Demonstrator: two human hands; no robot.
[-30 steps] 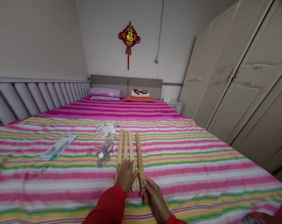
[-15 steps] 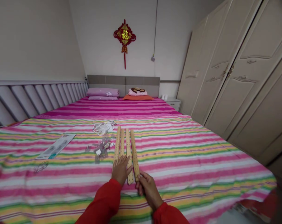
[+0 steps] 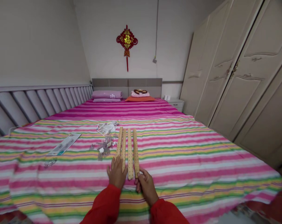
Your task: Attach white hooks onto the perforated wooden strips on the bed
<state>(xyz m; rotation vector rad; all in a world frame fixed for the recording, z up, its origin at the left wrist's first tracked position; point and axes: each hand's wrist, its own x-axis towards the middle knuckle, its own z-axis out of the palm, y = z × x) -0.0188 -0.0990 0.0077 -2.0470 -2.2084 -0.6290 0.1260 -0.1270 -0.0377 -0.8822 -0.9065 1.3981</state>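
Near the middle of the striped sheet [image 3: 190, 165], four dotted strips [image 3: 130, 152] lie side by side, long axes running near to far; the rightmost strip [image 3: 135, 149] now sits closer to its neighbour than a second ago. We pinch its near end with our right hand [image 3: 146, 184], while our left hand [image 3: 117, 173], spread over the two left strips, no longer covers the third. On the red hanging [image 3: 127, 39] we read a gold 福

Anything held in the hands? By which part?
Right hand: rightmost tan strip, pinched at its near end. Left hand lies over the two leftmost strips, no grip visible.
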